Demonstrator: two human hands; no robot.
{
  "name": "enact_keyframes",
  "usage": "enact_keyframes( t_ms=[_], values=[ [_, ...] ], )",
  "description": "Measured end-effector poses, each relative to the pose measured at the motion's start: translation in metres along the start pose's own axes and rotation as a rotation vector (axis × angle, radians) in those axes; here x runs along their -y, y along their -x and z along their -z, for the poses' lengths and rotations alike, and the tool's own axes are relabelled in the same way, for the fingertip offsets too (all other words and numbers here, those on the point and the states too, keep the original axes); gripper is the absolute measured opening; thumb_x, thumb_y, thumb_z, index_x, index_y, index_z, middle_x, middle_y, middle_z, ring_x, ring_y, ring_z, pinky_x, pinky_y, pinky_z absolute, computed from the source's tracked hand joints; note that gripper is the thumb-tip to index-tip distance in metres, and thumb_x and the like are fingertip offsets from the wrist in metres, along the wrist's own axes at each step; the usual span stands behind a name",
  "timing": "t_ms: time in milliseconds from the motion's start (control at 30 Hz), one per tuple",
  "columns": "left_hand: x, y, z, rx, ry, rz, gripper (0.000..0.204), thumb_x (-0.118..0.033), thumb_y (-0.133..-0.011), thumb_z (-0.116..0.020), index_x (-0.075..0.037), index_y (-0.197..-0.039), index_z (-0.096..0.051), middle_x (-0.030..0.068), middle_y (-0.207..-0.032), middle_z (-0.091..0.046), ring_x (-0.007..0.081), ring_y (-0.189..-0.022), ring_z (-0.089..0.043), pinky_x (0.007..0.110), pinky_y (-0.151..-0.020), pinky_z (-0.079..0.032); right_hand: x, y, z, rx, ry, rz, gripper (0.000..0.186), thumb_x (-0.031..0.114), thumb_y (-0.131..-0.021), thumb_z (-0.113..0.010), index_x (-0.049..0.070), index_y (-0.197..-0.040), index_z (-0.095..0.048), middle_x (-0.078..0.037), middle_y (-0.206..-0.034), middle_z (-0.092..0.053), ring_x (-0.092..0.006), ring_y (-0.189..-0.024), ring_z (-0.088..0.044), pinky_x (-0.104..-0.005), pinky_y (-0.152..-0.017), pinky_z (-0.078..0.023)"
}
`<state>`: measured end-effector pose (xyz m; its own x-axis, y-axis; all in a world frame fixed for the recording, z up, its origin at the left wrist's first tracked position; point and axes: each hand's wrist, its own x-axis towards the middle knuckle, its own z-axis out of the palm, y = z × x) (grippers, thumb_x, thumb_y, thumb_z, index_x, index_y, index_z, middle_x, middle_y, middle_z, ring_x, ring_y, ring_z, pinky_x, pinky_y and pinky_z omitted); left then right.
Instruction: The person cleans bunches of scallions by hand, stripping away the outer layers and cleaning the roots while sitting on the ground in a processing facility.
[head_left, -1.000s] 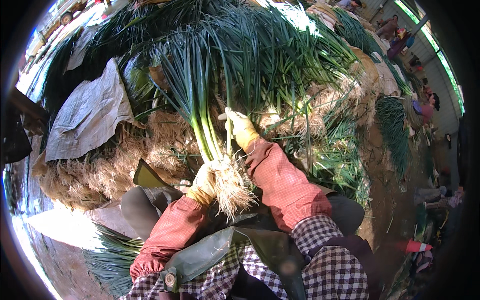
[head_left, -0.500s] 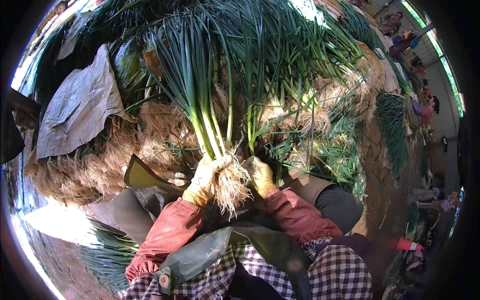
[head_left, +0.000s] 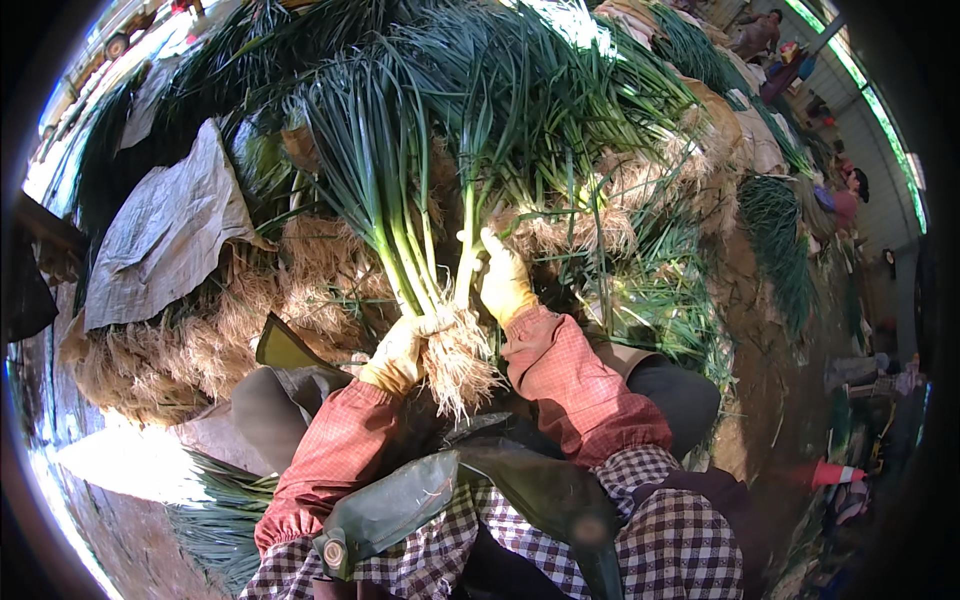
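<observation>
My left hand (head_left: 402, 345), in a yellow glove, grips a bunch of green onions (head_left: 385, 200) near its pale root end (head_left: 462, 365). The long green leaves rise away from me toward the pile. My right hand (head_left: 502, 277), also gloved in yellow, is closed on a single onion stalk (head_left: 467, 225) right beside the bunch, a little higher up the stems. Both forearms wear red checked sleeves. The roots hang over my lap.
A large heap of green onions (head_left: 560, 110) with straw-coloured roots fills the ground ahead. A grey tarp (head_left: 165, 235) lies at the left. More onions (head_left: 215, 510) lie by my left side. Other people (head_left: 850, 195) sit at the right.
My right hand went down to the roots, then rose again and now holds one stalk against the bunch. My left hand kept its grip on the bunch.
</observation>
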<state>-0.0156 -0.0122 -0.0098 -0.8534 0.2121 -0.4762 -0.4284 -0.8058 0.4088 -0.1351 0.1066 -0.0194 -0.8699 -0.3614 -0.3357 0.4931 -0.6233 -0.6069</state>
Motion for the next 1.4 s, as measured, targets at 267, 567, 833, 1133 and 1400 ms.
enact_keyframes(
  t_ms=[267,567,833,1133,1400],
  values=[
    [0.006,-0.007,-0.015,-0.222,-0.196,-0.106,0.02,0.007,-0.072,-0.056,0.005,-0.092,-0.056,0.0101,-0.076,-0.06,0.0193,-0.064,-0.059,0.028,-0.055,-0.05,-0.089,0.054,0.166,0.367,1.314,-0.208,0.023,0.019,-0.082,-0.047,0.004,-0.093,-0.061,-0.007,-0.079,-0.061,-0.0181,-0.069,-0.058,-0.0282,-0.059,-0.046],
    [0.027,-0.023,0.008,-0.3,-0.69,-0.469,0.017,0.009,-0.067,-0.059,0.003,-0.082,-0.056,0.0081,-0.064,-0.056,0.0158,-0.048,-0.053,0.027,-0.044,-0.044,0.018,0.025,-0.005,-0.134,1.778,0.093,0.045,0.044,-0.076,-0.061,0.007,-0.099,-0.05,-0.013,-0.083,-0.058,-0.0254,-0.074,-0.057,-0.0364,-0.065,-0.046],
    [0.036,-0.021,0.01,-0.321,-0.845,-0.502,0.027,-0.005,-0.066,-0.064,0.001,-0.092,-0.057,0.0101,-0.076,-0.062,0.0156,-0.067,-0.058,0.027,-0.061,-0.047,0.075,-0.075,-0.019,-0.022,1.994,0.045,0.05,0.031,-0.075,-0.064,0.005,-0.115,-0.05,-0.015,-0.099,-0.06,-0.0247,-0.086,-0.059,-0.0319,-0.076,-0.046],
    [0.017,0.0,-0.009,-0.236,-0.295,-0.237,0.013,0.002,-0.073,-0.053,0.004,-0.086,-0.058,0.0068,-0.073,-0.058,0.0135,-0.063,-0.055,0.024,-0.055,-0.045,0.251,-0.062,-0.044,-0.128,1.917,0.997,0.014,0.022,-0.082,-0.05,0.011,-0.083,-0.057,-0.007,-0.08,-0.059,-0.0205,-0.068,-0.055,-0.0328,-0.064,-0.047],
    [-0.027,0.028,-0.024,0.087,0.51,-0.16,0.027,-0.002,-0.072,-0.048,0.005,-0.098,-0.048,0.0073,-0.069,-0.05,0.0149,-0.057,-0.051,0.023,-0.051,-0.045,0.521,0.113,0.022,-0.997,1.181,1.178,0.031,0.021,-0.086,-0.053,0.001,-0.11,-0.047,-0.007,-0.07,-0.059,-0.0116,-0.052,-0.056,-0.0211,-0.041,-0.042]
  ],
)
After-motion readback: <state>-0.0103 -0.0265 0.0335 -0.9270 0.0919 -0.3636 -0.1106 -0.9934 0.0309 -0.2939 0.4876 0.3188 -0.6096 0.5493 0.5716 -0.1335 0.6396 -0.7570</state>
